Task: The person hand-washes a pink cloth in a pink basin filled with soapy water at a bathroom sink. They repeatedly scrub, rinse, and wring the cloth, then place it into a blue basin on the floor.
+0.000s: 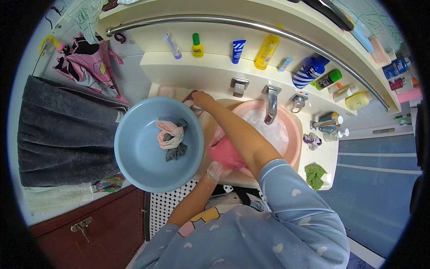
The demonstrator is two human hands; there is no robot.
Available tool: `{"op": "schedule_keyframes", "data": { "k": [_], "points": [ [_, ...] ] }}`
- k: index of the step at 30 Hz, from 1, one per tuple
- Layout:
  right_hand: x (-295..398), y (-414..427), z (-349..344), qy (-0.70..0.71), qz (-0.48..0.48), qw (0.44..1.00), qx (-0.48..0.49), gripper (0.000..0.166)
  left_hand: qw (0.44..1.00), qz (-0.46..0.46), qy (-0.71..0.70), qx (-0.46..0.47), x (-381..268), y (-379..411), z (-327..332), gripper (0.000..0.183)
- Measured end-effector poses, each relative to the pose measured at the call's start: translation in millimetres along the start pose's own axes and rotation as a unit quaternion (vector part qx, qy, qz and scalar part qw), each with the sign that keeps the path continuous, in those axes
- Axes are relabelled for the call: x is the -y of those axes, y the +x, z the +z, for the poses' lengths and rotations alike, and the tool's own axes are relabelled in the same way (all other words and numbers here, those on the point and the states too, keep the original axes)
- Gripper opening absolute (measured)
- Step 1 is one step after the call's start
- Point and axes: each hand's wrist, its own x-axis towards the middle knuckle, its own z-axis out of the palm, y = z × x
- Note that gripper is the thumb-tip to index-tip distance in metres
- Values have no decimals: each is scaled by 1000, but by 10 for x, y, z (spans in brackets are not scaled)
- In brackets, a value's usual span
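My left hand (220,170), with suds about its wrist, holds a pink-red cloth (227,153) at the near-left rim of a pink basin (295,144). The cloth hides most of its fingers. Foamy water (268,131) fills the basin, which sits in the washbasin under the chrome faucet (271,104). Across the cloth my right arm reaches to the back left. There my right hand (203,100) is at a small pale thing beside a blue basin (126,164); its grip is not plain. A pink-and-grey bundle of wet cloth (170,136) lies inside the blue basin.
A pink soap box (166,90) stands behind the blue basin. Bottles and tubes, among them a yellow bottle (267,52), line the ledge under a metal rail (201,18). A green cloth (314,176) lies on the right counter. A dark towel (67,134) hangs left.
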Motion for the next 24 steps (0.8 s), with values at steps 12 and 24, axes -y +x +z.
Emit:
{"op": "schedule_keyframes", "data": {
  "k": [12,24],
  "points": [
    [-204,325,387,42,-108,993,-10,29,998,48,-31,-29,-9,-13,-188,60],
    [-125,-2141,-794,321,101,938,-86,35,997,62,-35,-26,73,165,-285,54]
  ]
}}
